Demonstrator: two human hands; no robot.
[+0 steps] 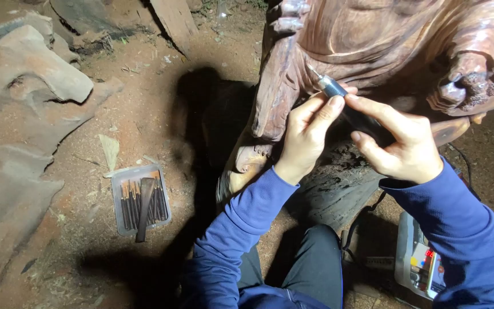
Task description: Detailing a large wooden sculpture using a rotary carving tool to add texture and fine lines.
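Item, at 9 o'clock: rough wood slabs (35, 80) on the dusty ground.

Item, at 7 o'clock: shallow grey tray (116, 213) of carving bits, a dark flat-bladed tool lying across them, untouched.

Item, centre: left hand (306, 134), fingers curled, thumb and forefinger pinching the metal nose of the rotary carving handpiece (334, 88) to steady it.

Item, at 1 o'clock: carved wooden figure (384, 40), reddish-brown; folds and knuckled details are already cut and smoothed. The handpiece's fine bit meets the surface just above the left fingertips, so detail work there appears unfinished.

Item, at 3 o'clock: right hand (401, 146), closed around the handpiece's dark body, pen-fashion.

Item, at 5 o'clock: power control box (421, 260), cable trailing.
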